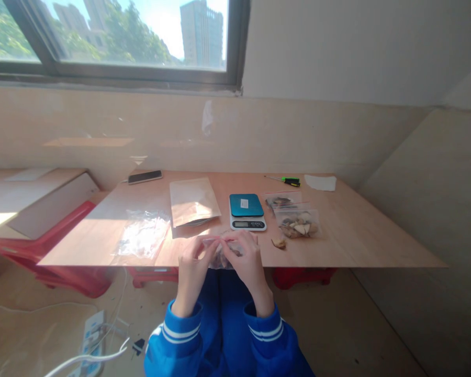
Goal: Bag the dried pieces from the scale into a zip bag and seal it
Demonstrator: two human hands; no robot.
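A clear zip bag (222, 259) with brownish pieces inside is at the table's front edge, its top pinched between the fingers of both hands. My left hand (197, 258) grips the bag's upper edge from the left. From the right, my right hand (245, 258) pinches the same edge, thumbs close together. Just beyond them stands a kitchen scale (246, 205) with a blue-green top and a white body. Two filled zip bags, a nearer one (298, 224) and a farther one (282, 200), lie to its right. One loose dried slice (278, 243) rests in front of them.
A brown paper pouch (194, 201) lies left of the scale, and clear empty bags (143, 234) lie farther left. At the back are a phone (145, 177), a screwdriver (286, 180) and white paper (321, 183). Red stools (304, 276) stand under the table; a power strip (92, 340) is on the floor.
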